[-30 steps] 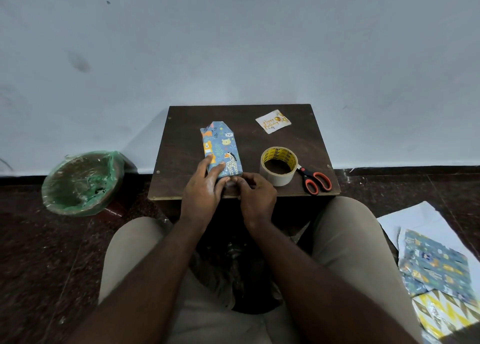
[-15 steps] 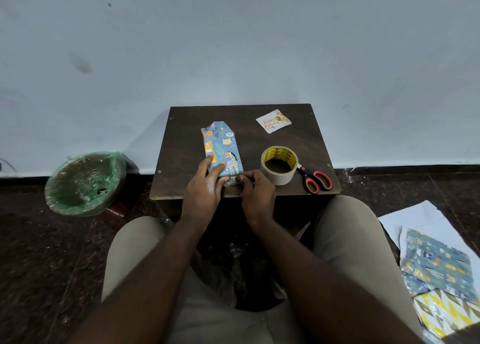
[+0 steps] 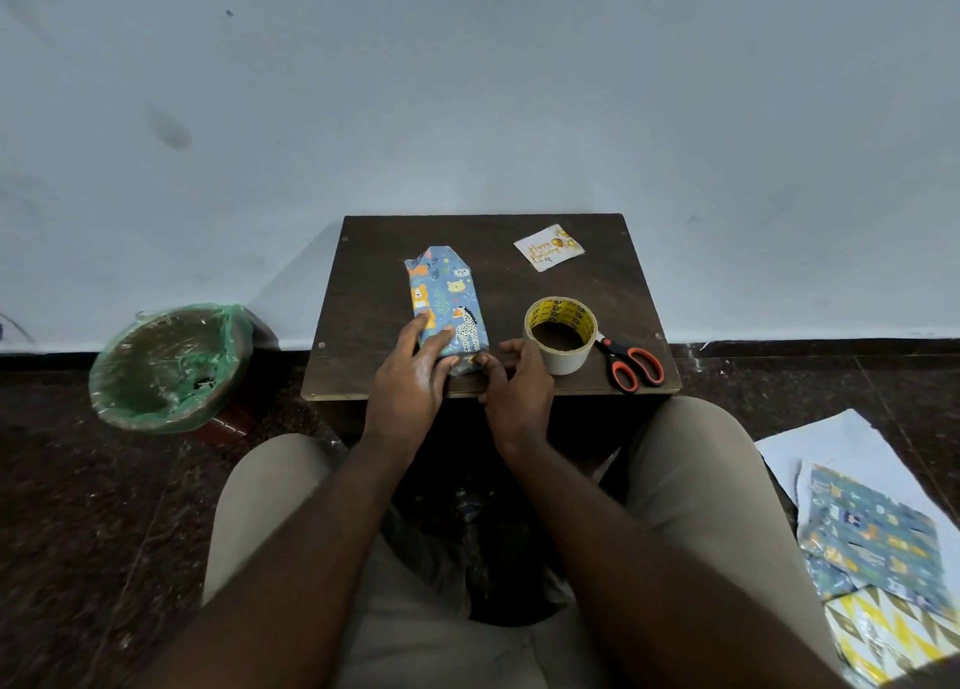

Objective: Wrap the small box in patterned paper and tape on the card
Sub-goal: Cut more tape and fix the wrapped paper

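The small box (image 3: 448, 306), already sheathed in blue patterned paper (image 3: 441, 277) printed with animals, is lying lengthwise on the dark tabletop (image 3: 363, 293), left of the middle, with its far end folded into a tapered flap pointing toward the wall and its near end close to the front edge. The left hand (image 3: 410, 376) is lying flat over the near left part of the box, its fingers stretched out and pressing down on the top face, so the box is reaching away from under its fingertips. The right hand (image 3: 519, 379) is sitting just beside the box's near right corner, fingers curled, with thumb and forefinger pinching the crumpled paper at that near end; the exact fold under the fingertips is too small to tell. The two hands are almost touching at that corner. A tape roll (image 3: 560, 332) is standing on the tabletop just right of the right hand, its knuckles close against it, and red-handled scissors (image 3: 631, 363) are lying just beyond the roll near the right edge. The card (image 3: 548, 247), white with gold lettering, is resting apart from the box at the far right of the tabletop. On the floor, a bin (image 3: 166, 366) lined with green plastic is standing to the left, and loose paper sheets (image 3: 872, 537) are lying to the right.
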Motion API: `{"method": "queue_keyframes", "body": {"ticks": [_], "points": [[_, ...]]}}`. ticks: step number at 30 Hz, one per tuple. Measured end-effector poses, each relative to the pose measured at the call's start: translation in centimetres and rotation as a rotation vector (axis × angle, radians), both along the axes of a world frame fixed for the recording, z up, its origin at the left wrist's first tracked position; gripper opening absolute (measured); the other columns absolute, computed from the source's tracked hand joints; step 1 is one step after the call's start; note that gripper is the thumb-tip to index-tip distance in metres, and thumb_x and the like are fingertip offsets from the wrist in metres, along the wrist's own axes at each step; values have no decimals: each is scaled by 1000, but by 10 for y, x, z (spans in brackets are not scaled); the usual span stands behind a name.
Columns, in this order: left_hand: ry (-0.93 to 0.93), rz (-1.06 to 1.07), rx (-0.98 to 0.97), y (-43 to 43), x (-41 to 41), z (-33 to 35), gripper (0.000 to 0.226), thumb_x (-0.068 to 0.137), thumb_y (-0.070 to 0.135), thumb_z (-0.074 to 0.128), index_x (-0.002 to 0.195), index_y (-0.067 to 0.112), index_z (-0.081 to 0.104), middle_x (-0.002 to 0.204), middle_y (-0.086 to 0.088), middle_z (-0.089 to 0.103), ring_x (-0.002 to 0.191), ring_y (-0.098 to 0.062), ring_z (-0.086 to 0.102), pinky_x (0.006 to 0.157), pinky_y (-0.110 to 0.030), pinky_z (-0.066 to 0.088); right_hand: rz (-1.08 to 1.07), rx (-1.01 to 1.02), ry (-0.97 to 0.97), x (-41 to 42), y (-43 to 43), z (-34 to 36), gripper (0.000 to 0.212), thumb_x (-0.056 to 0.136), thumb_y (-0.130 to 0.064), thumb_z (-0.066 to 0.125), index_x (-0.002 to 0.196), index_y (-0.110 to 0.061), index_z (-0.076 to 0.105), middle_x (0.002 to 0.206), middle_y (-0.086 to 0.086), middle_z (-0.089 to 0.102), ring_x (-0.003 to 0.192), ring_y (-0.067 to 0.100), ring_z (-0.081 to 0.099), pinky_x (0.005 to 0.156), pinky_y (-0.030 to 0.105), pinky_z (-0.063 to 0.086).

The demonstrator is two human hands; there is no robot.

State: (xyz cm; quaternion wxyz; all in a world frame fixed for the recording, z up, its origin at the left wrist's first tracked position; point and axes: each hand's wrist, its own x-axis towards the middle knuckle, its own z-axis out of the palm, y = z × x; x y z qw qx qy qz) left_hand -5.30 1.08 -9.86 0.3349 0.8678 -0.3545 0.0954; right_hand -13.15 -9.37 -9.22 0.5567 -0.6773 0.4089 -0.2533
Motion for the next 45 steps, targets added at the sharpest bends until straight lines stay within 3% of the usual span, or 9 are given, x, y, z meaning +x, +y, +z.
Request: {"method": "queue_keyframes", "body": {"ticks": [7, 12, 16, 22, 30, 36, 39, 43, 45], "points": [[-2, -6, -1, 1, -1, 0, 32, 92, 15, 70, 123, 7, 67, 141, -18, 52, 114, -35, 64, 88, -46, 57, 1, -10, -29, -2, 2, -2, 9, 94, -18, 67, 96, -16, 58, 85, -3, 69, 61, 16, 68, 52, 25, 54], [88, 24, -10, 0, -3, 4, 41, 91, 31, 71, 127, 11, 66, 147, -11, 48, 121, -30, 59, 91, -44, 54, 83, 15, -29, 0, 0, -4, 8, 98, -16, 61, 103, -19, 65, 94, -1, 72, 61, 13, 66, 53, 25, 55], [98, 42, -4, -3, -5, 5, 41, 91, 30, 71, 127, 11, 66, 147, -10, 47, 119, -31, 60, 91, -44, 54, 84, 21, -23, -2, -3, -4, 15, 101, -11, 53, 99, -20, 65, 94, -1, 72, 57, 9, 62, 49, 20, 48], [88, 33, -20, -1, -5, 5, 39, 91, 27, 71, 125, 10, 66, 145, -11, 49, 120, -31, 60, 92, -44, 54, 27, -23, -18, -3, 2, -6, 11, 98, -16, 59, 95, -24, 53, 90, -4, 66, 68, 16, 68, 60, 36, 59], [76, 32, -37, -1, -5, 3, 37, 89, 24, 74, 122, 10, 68, 142, -12, 51, 116, -32, 62, 91, -45, 54, 59, -3, -14, -2, 0, -4, 12, 99, -11, 55, 96, -19, 63, 89, -3, 69, 63, 13, 64, 52, 21, 51], [64, 21, -38, -1, -4, 1, 33, 92, 20, 70, 124, 9, 67, 144, -13, 50, 120, -31, 61, 94, -43, 54, 105, -52, 2, -4, 3, -7, 17, 95, -13, 59, 109, -21, 66, 100, -5, 72, 85, 14, 70, 75, 40, 61], [52, 16, -34, -1, -3, 0, 31, 93, 14, 68, 124, 8, 67, 144, -15, 50, 119, -33, 61, 93, -45, 56, 119, -47, -20, -5, 1, -3, 11, 93, -16, 66, 103, -21, 66, 94, -8, 71, 82, 11, 69, 73, 41, 61], [52, -12, -60, 1, -2, -1, 33, 93, 5, 64, 125, 9, 66, 145, -14, 49, 123, -32, 59, 96, -44, 55, 100, -56, -9, -4, 0, 0, 8, 97, -12, 60, 95, -18, 65, 84, -7, 69, 62, 14, 66, 63, 46, 59], [86, -36, -89, 5, -1, -1, 43, 89, -4, 62, 129, 11, 64, 149, -10, 46, 129, -28, 55, 101, -38, 51, 101, -72, 7, -4, 1, -1, 13, 96, -10, 56, 95, -21, 64, 87, -6, 69, 68, 16, 68, 67, 46, 59]]}}
